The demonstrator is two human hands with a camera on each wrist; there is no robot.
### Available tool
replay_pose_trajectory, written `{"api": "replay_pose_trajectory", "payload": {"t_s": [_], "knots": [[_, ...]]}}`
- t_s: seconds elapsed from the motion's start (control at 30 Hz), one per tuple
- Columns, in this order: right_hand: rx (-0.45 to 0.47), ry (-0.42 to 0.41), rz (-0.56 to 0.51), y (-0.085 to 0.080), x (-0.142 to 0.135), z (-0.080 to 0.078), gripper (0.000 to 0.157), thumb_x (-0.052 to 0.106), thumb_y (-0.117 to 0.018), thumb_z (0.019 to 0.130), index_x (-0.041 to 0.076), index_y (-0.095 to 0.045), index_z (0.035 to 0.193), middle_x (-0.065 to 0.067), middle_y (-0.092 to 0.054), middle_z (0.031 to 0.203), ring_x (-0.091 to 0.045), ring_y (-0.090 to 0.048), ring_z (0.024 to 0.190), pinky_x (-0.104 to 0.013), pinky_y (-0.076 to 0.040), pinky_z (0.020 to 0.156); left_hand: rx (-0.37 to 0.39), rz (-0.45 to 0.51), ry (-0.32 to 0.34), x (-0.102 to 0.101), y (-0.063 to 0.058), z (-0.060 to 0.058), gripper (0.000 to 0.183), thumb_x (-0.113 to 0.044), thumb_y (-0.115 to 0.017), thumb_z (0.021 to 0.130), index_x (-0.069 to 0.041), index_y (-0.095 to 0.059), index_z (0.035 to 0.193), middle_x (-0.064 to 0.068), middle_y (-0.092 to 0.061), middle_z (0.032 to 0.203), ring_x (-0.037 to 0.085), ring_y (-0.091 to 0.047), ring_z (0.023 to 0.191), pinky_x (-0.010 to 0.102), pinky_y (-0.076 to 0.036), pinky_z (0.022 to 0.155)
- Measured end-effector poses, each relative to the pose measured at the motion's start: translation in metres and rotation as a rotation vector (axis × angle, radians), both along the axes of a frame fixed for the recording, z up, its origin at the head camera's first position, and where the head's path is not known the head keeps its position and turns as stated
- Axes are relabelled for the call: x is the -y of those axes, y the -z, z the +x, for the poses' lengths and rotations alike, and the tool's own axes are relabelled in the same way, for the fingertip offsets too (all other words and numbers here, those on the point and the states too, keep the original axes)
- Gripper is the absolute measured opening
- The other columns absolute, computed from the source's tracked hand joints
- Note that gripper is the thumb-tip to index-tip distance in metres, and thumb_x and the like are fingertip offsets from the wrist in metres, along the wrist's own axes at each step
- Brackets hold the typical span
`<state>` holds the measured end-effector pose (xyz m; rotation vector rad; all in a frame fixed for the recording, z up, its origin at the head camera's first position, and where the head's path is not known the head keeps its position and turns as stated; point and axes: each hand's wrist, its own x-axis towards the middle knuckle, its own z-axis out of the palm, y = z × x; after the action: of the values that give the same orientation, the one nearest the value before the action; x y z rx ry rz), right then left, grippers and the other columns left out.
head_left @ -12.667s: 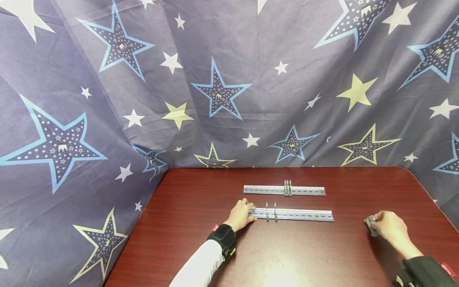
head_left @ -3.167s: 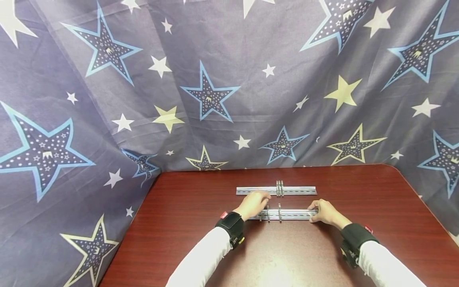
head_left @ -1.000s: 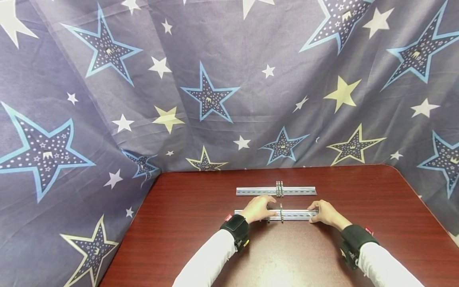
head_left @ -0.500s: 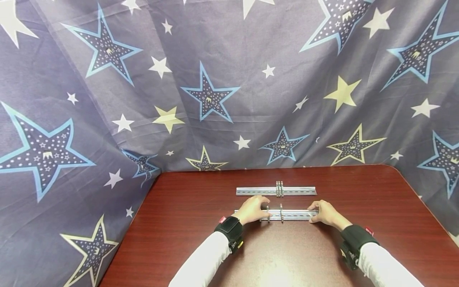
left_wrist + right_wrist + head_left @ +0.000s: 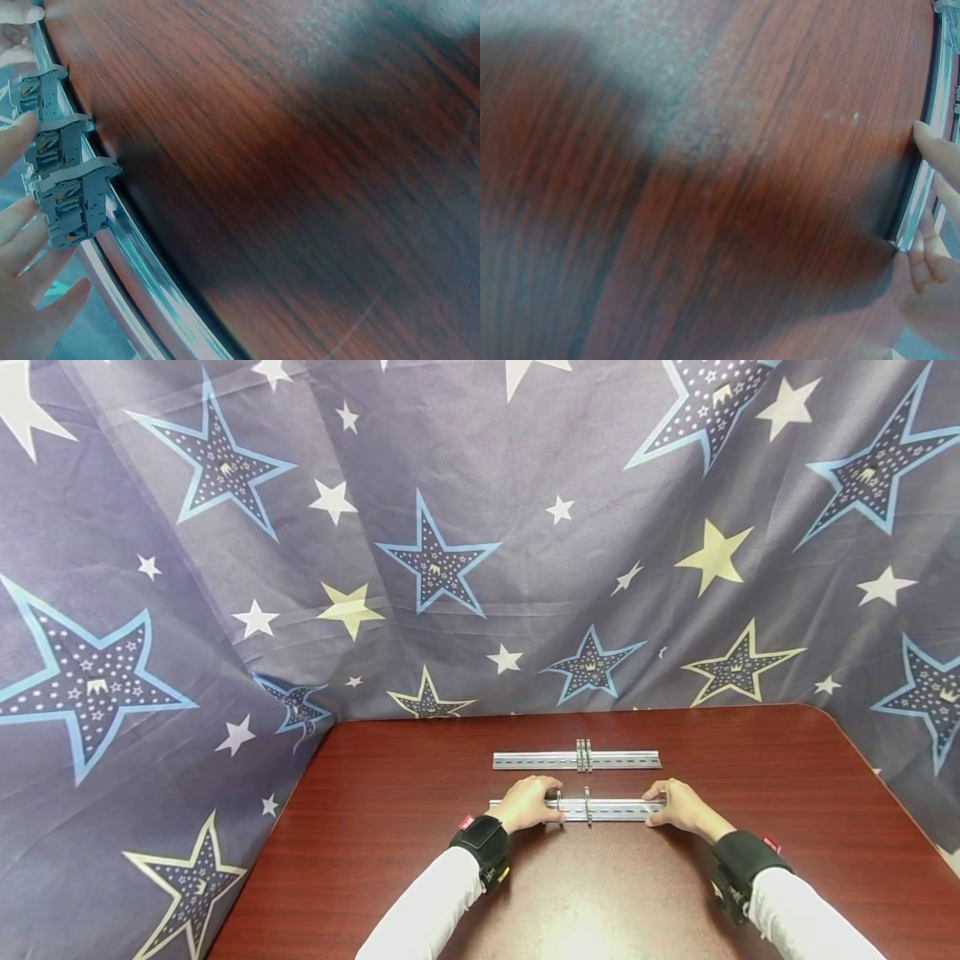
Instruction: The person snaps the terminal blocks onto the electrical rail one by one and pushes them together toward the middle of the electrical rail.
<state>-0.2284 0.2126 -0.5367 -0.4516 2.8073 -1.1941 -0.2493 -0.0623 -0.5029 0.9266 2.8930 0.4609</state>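
A slotted metal DIN rail (image 5: pixel 618 811) lies on the table and carries several grey clip-on terminal blocks. My left hand (image 5: pixel 522 803) straddles the rail's left part, thumb on the near side and fingers on the far side, holding a terminal block (image 5: pixel 560 807). Another terminal block (image 5: pixel 588 807) stands to its right. In the left wrist view three blocks line up along the rail; my thumb overlaps the middle terminal block (image 5: pixel 60 142), and my fingertips meet the nearest terminal block (image 5: pixel 73 202). My right hand (image 5: pixel 678 806) grips the rail's right end between thumb and fingers.
Behind, parallel to the first, lies a second DIN rail (image 5: pixel 626 760) with several terminal blocks (image 5: pixel 583 756) clustered mid-length. Both rest on a dark red wood-grain table (image 5: pixel 405 777). A star-patterned cloth (image 5: pixel 517 568) hangs around the table's back and left edges.
Since 12.7 s ago my right hand has put down a grey piece and taken the rail's right end. A second ago my left hand reached farther right; it has drawn back left along the rail.
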Motion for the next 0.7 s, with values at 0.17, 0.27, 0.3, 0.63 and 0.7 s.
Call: {"api": "replay_pose_trajectory", "payload": {"t_s": [0.17,0.27,0.3,0.63,0.7], "knots": [[-0.001,0.004,0.007,-0.001,0.0,0.001,0.031,0.003,-0.077,0.054,-0.002,-0.064,0.081,-0.004,-0.058,0.071,-0.013,-0.044,0.063,-0.028,-0.036,0.059,0.0,0.028,-0.001,-0.001,0.002,0.0,0.047,-0.028,-0.074,0.066,-0.007,-0.061,0.106,0.003,-0.064,0.096,0.015,-0.059,0.09,0.025,-0.043,0.078],[0.001,0.006,0.009,-0.002,0.001,0.001,0.031,0.004,-0.078,0.054,-0.002,-0.064,0.081,-0.005,-0.058,0.072,-0.014,-0.043,0.064,-0.029,-0.035,0.059,0.003,0.038,-0.001,-0.004,0.003,0.0,0.047,-0.028,-0.074,0.066,-0.007,-0.061,0.106,0.003,-0.065,0.096,0.015,-0.059,0.09,0.024,-0.043,0.078],[0.003,0.004,0.006,-0.002,0.001,0.001,0.031,0.004,-0.078,0.054,-0.002,-0.064,0.081,-0.005,-0.058,0.072,-0.014,-0.043,0.064,-0.029,-0.035,0.059,0.005,0.043,-0.001,-0.005,0.003,0.0,0.047,-0.028,-0.074,0.066,-0.007,-0.061,0.106,0.003,-0.065,0.096,0.015,-0.059,0.09,0.024,-0.043,0.078],[-0.012,-0.016,-0.015,-0.002,0.0,0.0,0.03,0.002,-0.077,0.054,-0.005,-0.063,0.08,-0.007,-0.061,0.071,-0.011,-0.043,0.061,-0.024,-0.036,0.057,0.017,0.07,0.004,-0.019,0.004,0.0,0.048,-0.027,-0.075,0.066,-0.007,-0.06,0.107,0.005,-0.066,0.098,0.017,-0.061,0.09,0.023,-0.044,0.077],[-0.011,-0.017,-0.015,-0.002,0.0,0.0,0.03,0.002,-0.077,0.054,-0.005,-0.063,0.08,-0.007,-0.061,0.07,-0.01,-0.043,0.06,-0.024,-0.036,0.057,0.017,0.061,0.002,-0.021,0.004,0.001,0.049,-0.028,-0.075,0.066,-0.007,-0.06,0.108,0.005,-0.066,0.098,0.016,-0.061,0.09,0.022,-0.044,0.076]]}}
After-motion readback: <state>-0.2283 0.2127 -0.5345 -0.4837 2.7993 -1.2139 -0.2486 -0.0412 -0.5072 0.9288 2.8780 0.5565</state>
